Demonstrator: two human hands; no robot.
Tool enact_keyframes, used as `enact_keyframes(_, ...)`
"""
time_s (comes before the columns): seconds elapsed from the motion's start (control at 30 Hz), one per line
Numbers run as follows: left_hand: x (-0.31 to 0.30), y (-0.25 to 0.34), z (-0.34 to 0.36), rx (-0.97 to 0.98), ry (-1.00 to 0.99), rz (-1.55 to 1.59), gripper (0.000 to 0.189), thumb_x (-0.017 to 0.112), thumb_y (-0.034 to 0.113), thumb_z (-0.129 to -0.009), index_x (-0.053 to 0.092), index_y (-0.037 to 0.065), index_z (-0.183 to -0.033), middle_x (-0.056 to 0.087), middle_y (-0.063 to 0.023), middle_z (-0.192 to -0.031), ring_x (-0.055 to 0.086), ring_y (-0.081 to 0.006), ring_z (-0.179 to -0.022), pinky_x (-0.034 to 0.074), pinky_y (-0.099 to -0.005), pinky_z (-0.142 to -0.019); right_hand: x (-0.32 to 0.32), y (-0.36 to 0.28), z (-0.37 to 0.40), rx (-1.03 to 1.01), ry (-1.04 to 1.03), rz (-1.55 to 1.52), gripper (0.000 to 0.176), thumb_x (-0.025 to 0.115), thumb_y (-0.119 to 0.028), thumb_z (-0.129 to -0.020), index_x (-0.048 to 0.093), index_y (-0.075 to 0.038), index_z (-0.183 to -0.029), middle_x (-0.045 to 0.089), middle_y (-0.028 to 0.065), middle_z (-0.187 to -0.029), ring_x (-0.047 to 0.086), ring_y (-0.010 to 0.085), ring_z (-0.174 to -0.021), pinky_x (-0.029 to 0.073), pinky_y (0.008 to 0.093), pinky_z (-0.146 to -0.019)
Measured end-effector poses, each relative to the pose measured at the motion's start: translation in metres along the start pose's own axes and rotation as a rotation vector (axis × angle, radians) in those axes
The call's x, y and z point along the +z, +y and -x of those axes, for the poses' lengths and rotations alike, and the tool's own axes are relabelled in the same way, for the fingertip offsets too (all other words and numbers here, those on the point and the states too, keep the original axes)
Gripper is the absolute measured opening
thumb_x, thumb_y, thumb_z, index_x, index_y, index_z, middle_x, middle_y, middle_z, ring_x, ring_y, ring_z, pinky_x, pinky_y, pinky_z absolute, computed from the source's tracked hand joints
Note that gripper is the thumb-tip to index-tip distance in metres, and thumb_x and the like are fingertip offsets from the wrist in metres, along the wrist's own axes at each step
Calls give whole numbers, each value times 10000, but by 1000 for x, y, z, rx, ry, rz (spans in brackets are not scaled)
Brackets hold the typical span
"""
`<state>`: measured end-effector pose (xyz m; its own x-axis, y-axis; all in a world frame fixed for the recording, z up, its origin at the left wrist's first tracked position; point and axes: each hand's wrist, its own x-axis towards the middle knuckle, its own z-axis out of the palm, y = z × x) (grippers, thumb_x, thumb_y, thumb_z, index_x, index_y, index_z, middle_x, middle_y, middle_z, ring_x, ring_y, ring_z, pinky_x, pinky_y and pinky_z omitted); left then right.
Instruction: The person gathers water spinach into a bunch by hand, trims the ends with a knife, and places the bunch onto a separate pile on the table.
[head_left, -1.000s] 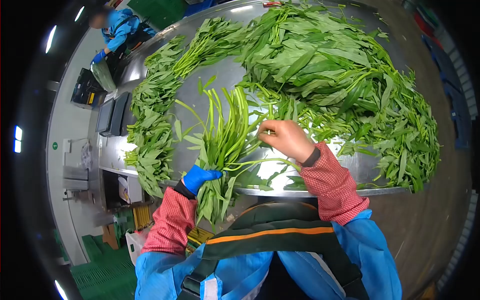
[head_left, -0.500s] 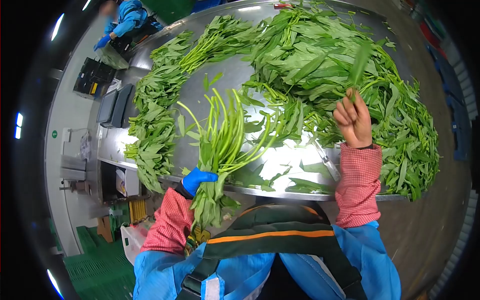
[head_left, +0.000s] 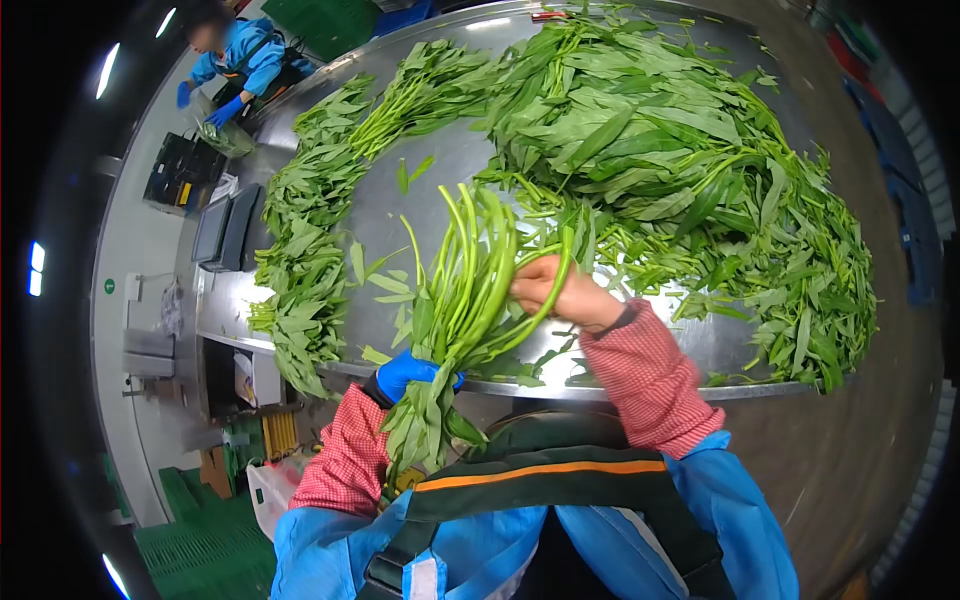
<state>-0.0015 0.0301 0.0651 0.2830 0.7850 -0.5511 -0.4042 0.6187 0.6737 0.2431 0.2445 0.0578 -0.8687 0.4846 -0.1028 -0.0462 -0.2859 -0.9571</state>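
My left hand (head_left: 410, 374), in a blue glove, is closed around a bunch of leafy greens that looks like water spinach (head_left: 470, 290). The pale stems point up and away over the metal table, and the leaves hang down near my apron. My bare right hand (head_left: 568, 292) is at the right side of the bunch, its fingers curled in on the stems; the fingertips are partly hidden. Beyond it lies a large heap of water spinach (head_left: 640, 130), spreading down the table's right side.
Laid bunches of greens (head_left: 305, 220) line the left side of the metal table (head_left: 430, 165). Past them are a dark scale-like device (head_left: 225, 225) and a black crate (head_left: 185, 165). At the far left a co-worker (head_left: 250, 60) in blue gloves handles a bag.
My right hand has come left and down from the heap to the bunch's stems; the leaf it held up is no longer seen. A knife on the table is now hidden behind my sleeve.
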Motion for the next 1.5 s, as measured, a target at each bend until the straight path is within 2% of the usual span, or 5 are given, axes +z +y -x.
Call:
enact_keyframes(0.17, 3, 4, 14, -18, 121, -84, 594, 712, 141, -765, 469, -24, -1282, 627, -174, -1067, 633, -259, -942, 514, -384, -846, -72, -11, 27, -252, 258, -720, 109, 549, -113, -915, 577, -12, -946, 344, -50, -567, 318, 47, -478, 296, 202, -442)
enact_keyframes(0.53, 31, 20, -18, 233, 177, -698, 642, 695, 42, -760, 439, 16, -1349, 584, -88, -1225, 550, -174, -1092, 417, -327, -977, -10, -27, -4, -5, 276, 581, 294, 694, -254, -839, 616, 12, -936, 614, 14, -690, 540, 93, -587, 418, 237, -530)
enact_keyframes(0.97, 46, 32, -7, 123, 350, -446, 520, 680, 42, -791, 515, 1, -1282, 637, -81, -1132, 601, -158, -998, 457, -307, -928, -55, -12, 32, -234, 437, -575, 335, 534, -351, -962, 601, -32, -885, 512, -28, -586, 415, 55, -460, 326, 195, -426)
enact_keyframes(1.23, 40, 23, -12, 46, 385, -237, 435, 679, 46, -787, 584, -14, -1208, 665, -98, -1076, 641, -176, -952, 496, -317, -884, -32, 67, 40, 131, -291, 43, 645, 527, -469, -930, 384, -27, -1376, 579, 126, -1192, 565, 222, -1106, 463, 369, -951)
enact_keyframes(1.5, 55, -23, -63, 123, 146, -681, 550, 702, 143, -782, 515, 47, -1291, 611, -97, -1194, 589, -197, -1070, 475, -334, -896, -19, 46, -15, -122, -218, -627, 1070, 708, -609, -697, 169, -104, -1471, 532, 162, -1248, 536, 266, -1157, 430, 435, -993)
